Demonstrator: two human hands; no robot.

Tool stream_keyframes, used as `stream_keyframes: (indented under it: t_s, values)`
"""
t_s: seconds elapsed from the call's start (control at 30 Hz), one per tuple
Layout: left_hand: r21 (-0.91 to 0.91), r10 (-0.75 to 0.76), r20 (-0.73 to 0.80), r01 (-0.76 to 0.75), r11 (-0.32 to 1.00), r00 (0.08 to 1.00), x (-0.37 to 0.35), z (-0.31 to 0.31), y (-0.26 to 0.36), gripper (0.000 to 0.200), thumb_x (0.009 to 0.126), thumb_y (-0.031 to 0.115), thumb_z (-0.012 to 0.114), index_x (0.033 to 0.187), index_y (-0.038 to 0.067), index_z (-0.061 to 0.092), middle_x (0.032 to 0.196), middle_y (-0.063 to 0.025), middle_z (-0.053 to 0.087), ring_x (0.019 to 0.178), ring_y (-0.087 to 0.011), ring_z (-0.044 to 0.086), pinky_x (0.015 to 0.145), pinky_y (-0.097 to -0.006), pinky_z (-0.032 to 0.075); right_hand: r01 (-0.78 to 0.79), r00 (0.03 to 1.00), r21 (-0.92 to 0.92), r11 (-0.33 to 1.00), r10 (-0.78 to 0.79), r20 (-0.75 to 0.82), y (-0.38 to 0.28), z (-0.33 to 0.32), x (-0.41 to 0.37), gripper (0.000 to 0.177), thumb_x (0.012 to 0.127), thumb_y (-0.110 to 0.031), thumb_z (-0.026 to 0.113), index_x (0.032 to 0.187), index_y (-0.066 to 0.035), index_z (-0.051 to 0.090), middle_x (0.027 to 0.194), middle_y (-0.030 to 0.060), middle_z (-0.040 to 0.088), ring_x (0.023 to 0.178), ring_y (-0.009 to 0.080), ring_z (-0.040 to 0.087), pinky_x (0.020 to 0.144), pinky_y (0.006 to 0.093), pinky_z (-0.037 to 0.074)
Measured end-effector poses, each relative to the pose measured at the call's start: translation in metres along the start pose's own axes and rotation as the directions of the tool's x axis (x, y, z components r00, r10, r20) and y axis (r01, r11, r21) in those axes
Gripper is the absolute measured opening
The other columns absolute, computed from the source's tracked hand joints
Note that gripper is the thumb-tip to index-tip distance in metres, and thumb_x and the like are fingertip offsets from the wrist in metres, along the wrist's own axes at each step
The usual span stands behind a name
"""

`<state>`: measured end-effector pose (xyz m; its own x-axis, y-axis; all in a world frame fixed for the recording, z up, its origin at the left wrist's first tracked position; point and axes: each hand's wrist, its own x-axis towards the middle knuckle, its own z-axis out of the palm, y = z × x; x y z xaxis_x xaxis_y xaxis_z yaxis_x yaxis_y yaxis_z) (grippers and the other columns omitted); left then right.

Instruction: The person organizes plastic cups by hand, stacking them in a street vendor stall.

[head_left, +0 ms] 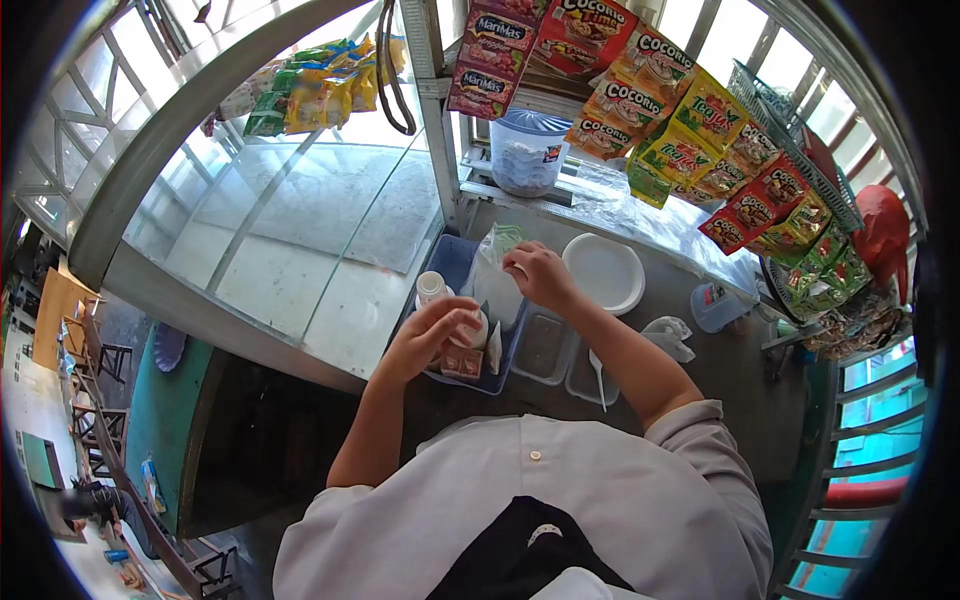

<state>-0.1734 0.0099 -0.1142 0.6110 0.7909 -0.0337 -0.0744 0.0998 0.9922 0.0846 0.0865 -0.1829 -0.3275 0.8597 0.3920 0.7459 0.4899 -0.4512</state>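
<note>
My left hand (438,335) is over the front of a blue plastic bin (488,387), fingers loosely bent and apart, holding nothing I can see. Right behind its fingers stands a white bottle (431,286), and below them a small brown box (462,362) sits in the bin. A clear plastic bag (492,282) rises from the bin's right side. At the bag's upper right edge, the fingers of my right hand (540,273) are pinched together on the plastic. My fingers hide part of the bin's contents.
Right of the bin are clear containers (543,347), a white spoon (598,378), white plates (604,272) and a crumpled bag (668,338). A glass display case (330,250) borders the left. Drink sachets (635,95) hang overhead beyond a lidded tub (526,155).
</note>
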Motion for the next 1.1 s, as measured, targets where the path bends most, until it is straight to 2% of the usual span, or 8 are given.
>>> stream_keyframes:
  t_s: [0.23,0.3,0.37,0.43,0.47,0.63,0.9,1.1]
  values:
    - [-0.01,0.245,-0.36,-0.266,0.964,0.9,0.029,0.022,-0.007,0.057,0.09,0.013,0.064,0.139,0.007,0.036,0.135,-0.0081,0.043,0.12,-0.0214,0.046,0.095,-0.0333,0.043,0.206,0.916,0.024,0.978,-0.184,-0.357,-0.065,-0.085,0.018,0.008,0.081,-0.004,0.062,0.089,-0.006,0.06,0.087,0.0092,0.062,0.085,0.031,0.06,0.075,0.0419,0.048]
    - [0.169,0.424,-0.656,-0.425,0.889,0.625,0.031,0.045,0.0,0.078,0.087,0.013,0.067,0.147,0.012,0.017,0.142,-0.0086,0.035,0.127,-0.027,0.04,0.103,-0.041,0.037,0.321,0.805,-0.027,0.947,-0.288,-0.518,-0.088,-0.109,0.013,0.011,0.078,-0.002,0.063,0.088,-0.005,0.06,0.088,0.0101,0.06,0.083,0.0316,0.06,0.076,0.0418,0.048]
    - [0.109,0.389,-0.643,-0.425,0.899,0.659,0.035,0.042,-0.004,0.093,0.084,0.014,0.07,0.148,0.016,0.002,0.144,-0.0101,0.03,0.127,-0.0294,0.041,0.102,-0.0459,0.039,0.348,0.774,-0.084,0.934,-0.337,-0.536,-0.111,-0.125,-0.001,0.019,0.077,0.009,0.059,0.091,-0.004,0.058,0.088,0.0117,0.058,0.087,0.0303,0.062,0.078,0.0408,0.051]
    - [-0.645,0.043,-0.347,-0.272,0.714,0.937,0.033,0.054,0.012,0.097,0.082,0.014,0.072,0.148,0.016,0.001,0.145,-0.0113,0.029,0.127,-0.0319,0.043,0.1,-0.0473,0.042,0.493,0.674,-0.12,0.862,-0.465,-0.574,-0.125,-0.131,-0.012,0.02,0.076,0.01,0.057,0.09,-0.005,0.058,0.089,0.011,0.057,0.089,0.0303,0.062,0.087,0.0462,0.052]
    - [-0.71,0.059,-0.269,-0.239,0.662,0.961,0.04,0.051,-0.005,0.096,0.082,0.016,0.073,0.148,0.015,0.003,0.144,-0.0101,0.033,0.127,-0.0317,0.044,0.098,-0.0472,0.046,0.49,0.675,-0.119,0.863,-0.463,-0.575,-0.129,-0.133,-0.016,0.02,0.076,0.01,0.057,0.09,-0.005,0.058,0.089,0.011,0.057,0.089,0.0303,0.062,0.087,0.0462,0.052]
    - [-0.819,0.136,-0.125,-0.18,0.545,0.983,0.051,0.056,-0.033,0.082,0.082,0.023,0.073,0.146,0.013,0.022,0.139,-0.0064,0.043,0.129,-0.0274,0.043,0.103,-0.0441,0.044,0.54,0.634,-0.103,0.835,-0.484,-0.603,-0.131,-0.141,-0.034,0.02,0.075,0.01,0.057,0.089,-0.005,0.058,0.091,0.0104,0.054,0.092,0.0303,0.062,0.095,0.055,0.048]
    - [-0.863,0.201,-0.091,-0.178,0.473,0.975,0.056,0.065,-0.025,0.077,0.084,0.051,0.064,0.142,0.013,0.032,0.14,-0.0081,0.044,0.128,-0.0288,0.045,0.109,-0.049,0.035,0.535,0.69,-0.16,0.829,-0.539,-0.483,-0.149,-0.143,-0.058,0.021,0.074,-0.002,0.066,0.092,-0.011,0.061,0.09,0.0057,0.058,0.09,0.025,0.065,0.09,0.0494,0.05]
    - [-0.669,0.175,-0.14,-0.224,0.709,0.974,0.051,0.051,-0.032,0.081,0.084,0.068,0.045,0.141,0.012,0.035,0.139,-0.0119,0.046,0.127,-0.0311,0.045,0.107,-0.0495,0.037,0.555,0.699,-0.191,0.81,-0.578,-0.421,-0.167,-0.151,-0.069,0.024,0.072,-0.011,0.072,0.093,-0.016,0.062,0.093,0.0003,0.062,0.086,0.0176,0.064,0.078,0.0381,0.049]
